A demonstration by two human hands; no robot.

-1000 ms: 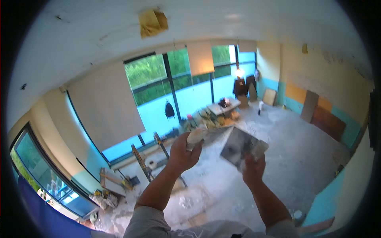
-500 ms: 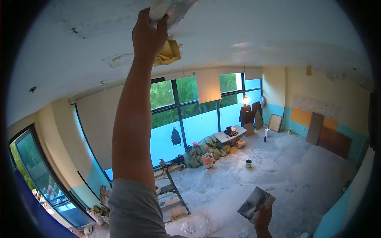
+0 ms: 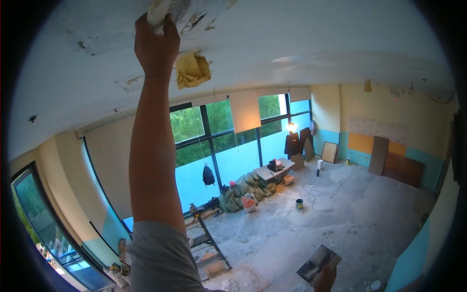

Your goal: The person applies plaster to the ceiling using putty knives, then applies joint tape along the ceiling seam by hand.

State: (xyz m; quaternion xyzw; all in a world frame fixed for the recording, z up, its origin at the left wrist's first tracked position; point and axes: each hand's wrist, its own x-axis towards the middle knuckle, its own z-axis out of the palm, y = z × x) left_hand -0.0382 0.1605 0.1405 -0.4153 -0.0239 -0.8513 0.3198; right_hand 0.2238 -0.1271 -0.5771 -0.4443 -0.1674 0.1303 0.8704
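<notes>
My left hand (image 3: 156,46) is raised at the upper left, its fingers closed round the pale handle of a plastering trowel (image 3: 158,13). The trowel's blade is against the ceiling (image 3: 272,29), partly cut off by the upper edge of the view. Patchy, scraped marks show on the ceiling around it. Just right of my left wrist, a crumpled piece of brown paper (image 3: 193,70) hangs from the ceiling. Low at the right, my right hand (image 3: 326,278) grips a flat rectangular metal plate (image 3: 317,263) with greyish smears on its face.
A stepladder (image 3: 210,241) stands below my left arm. Stuffed sacks (image 3: 243,191), a white-topped table (image 3: 273,169) and a small bucket (image 3: 299,204) lie toward the windows. A cable (image 3: 332,197) runs over the dusty floor. Boards (image 3: 378,155) lean on the far wall.
The raised left hand and its trowel sit further left in view, baring more ceiling marks to their right. The room has shifted slightly left; the right hand's plate appears a little lower.
</notes>
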